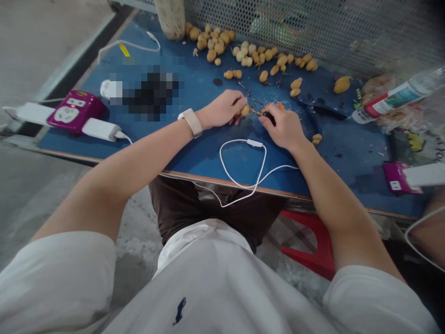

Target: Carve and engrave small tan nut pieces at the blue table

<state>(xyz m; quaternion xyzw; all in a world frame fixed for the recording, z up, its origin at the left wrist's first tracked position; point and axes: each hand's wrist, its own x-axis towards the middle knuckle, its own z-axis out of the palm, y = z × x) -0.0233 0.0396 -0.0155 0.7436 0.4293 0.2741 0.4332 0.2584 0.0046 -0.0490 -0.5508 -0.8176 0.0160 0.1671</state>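
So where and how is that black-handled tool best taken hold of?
Probably by its black handle, from the right. That end looks thicker, while the slim tip points left, toward the tan piece in the left hand. The right hand holds it there, from that side.

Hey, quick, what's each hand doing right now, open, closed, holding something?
Left hand: closed, holding a small, rounded yellow-tan piece.
Right hand: closed, holding a slim tool with a black handle.
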